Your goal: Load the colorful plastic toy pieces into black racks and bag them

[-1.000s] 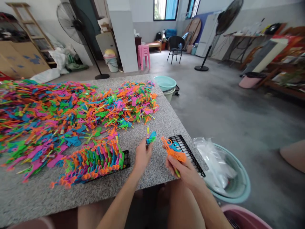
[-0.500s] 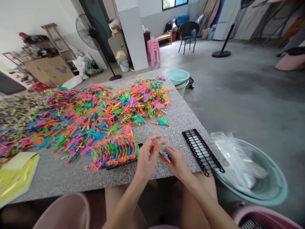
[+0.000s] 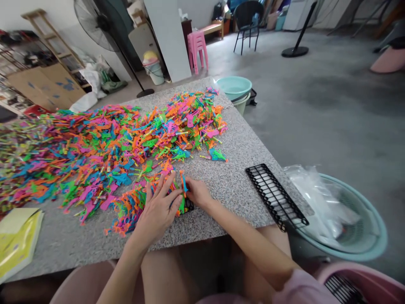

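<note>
My left hand (image 3: 160, 204) lies with fingers spread over a packed row of small plastic toy guns (image 3: 133, 204) in orange, green, blue and pink. Between the fingers of my right hand (image 3: 198, 192) is a blue and orange toy gun (image 3: 184, 183), held upright at the right end of that row. The row stands in a black rack (image 3: 189, 205), mostly hidden by the toys and my hands. Behind it spreads a big heap of loose toy guns (image 3: 126, 135).
A bare black rack (image 3: 274, 192) lies at the table's right edge. Beyond it, clear plastic bags (image 3: 319, 202) rest in a light blue basket (image 3: 378, 230). A yellow packet (image 3: 22, 240) lies on the granite table (image 3: 82, 247) at left. A pink tub (image 3: 363, 270) stands lower right.
Both hands have moved left to the rack's right end, the right one carrying the blue and orange toy gun. My left hand has spread over the row. The view has shifted slightly.
</note>
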`<state>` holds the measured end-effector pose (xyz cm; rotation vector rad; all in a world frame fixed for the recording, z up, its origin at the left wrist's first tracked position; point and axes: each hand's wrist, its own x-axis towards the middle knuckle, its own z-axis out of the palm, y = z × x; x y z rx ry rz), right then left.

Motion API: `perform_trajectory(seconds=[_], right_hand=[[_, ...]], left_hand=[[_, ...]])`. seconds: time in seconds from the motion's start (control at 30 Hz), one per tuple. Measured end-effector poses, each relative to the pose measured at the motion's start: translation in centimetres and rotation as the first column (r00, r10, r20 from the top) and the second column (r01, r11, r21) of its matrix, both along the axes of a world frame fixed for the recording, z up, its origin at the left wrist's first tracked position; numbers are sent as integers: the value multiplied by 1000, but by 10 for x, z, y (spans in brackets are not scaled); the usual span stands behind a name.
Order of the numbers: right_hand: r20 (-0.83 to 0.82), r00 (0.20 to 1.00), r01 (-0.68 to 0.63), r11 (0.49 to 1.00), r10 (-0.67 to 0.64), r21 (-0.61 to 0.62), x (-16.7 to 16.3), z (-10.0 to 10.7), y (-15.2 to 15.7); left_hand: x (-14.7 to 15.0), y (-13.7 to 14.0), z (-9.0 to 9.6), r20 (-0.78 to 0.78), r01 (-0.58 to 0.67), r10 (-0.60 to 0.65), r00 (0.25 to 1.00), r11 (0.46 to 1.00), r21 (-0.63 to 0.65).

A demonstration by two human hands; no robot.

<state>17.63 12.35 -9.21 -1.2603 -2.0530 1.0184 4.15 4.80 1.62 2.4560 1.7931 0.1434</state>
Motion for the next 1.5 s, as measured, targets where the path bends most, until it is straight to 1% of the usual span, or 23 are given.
perform_trajectory(seconds=[0.17,0.27,0.33,0.4,0.47,0.5,0.57,0.63,0.67,0.73,0.8,0.83,0.9,0.97,1.03,1.07,1.13,1.2,1.3,1.37,1.4,1.43,1.5], right_hand=[[215,975,-83,994,65,77,-1,17,5],[320,939,-159,984,126,78,-8,26,9],[350,925,-178,982,144,66,-12,27,11],[354,918,-209,977,179,50,-11,25,14],[345,914,-260,961,213,93,-1,21,21],[350,919,-242,960,181,138,8,20,27],[392,920,-103,963,-2,247,29,17,40],[463,866,29,943,-189,331,50,15,50],[500,841,22,937,-206,348,60,13,52],[535,839,-111,931,-100,348,74,7,48],[488,872,-219,913,26,343,83,-1,37],[440,896,-232,910,62,345,85,-5,31],[316,948,-142,924,24,356,87,-11,20],[230,965,43,936,-130,349,85,-12,16],[254,929,192,937,-269,293,82,-7,19],[302,907,222,942,-294,251,81,-4,23],[417,874,182,963,-250,197,78,4,36],[503,853,29,974,-141,224,76,13,49],[603,797,-237,938,39,253,77,23,64],[643,757,-329,918,116,222,82,27,67],[644,755,-331,918,120,218,86,28,66],[621,778,-291,930,93,225,90,28,63],[485,873,-71,973,-46,219,96,23,51]], left_hand=[[0,0,0,59,-16,10,998,994,104],[0,1,-1,34,52,-59,998,983,179],[0,2,-4,-9,79,-79,997,981,178],[0,4,-6,-33,65,-60,998,985,163],[-1,5,-9,-33,56,-52,998,987,148],[-1,6,-10,-29,64,-60,998,988,140],[-2,6,-11,-18,81,-80,997,988,131],[-3,6,-12,1,87,-88,996,987,137],[-4,6,-12,13,87,-90,996,986,140],[-5,6,-12,37,88,-94,995,987,134],[-4,6,-12,51,89,-96,994,989,121],[-4,5,-12,54,86,-93,994,989,117],[-2,5,-11,53,79,-86,995,991,112],[-1,5,-10,54,73,-80,995,991,110],[0,4,-8,59,74,-81,995,992,104],[0,4,-7,61,77,-83,995,992,99],[0,4,-7,65,84,-90,994,993,87],[-1,4,-7,68,86,-92,993,993,82],[-1,4,-7,66,75,-81,994,993,93],[0,4,-8,61,70,-76,995,993,97],[0,4,-8,59,70,-76,995,993,97],[0,4,-8,57,72,-78,995,993,95],[1,4,-8,57,76,-81,995,993,90]])
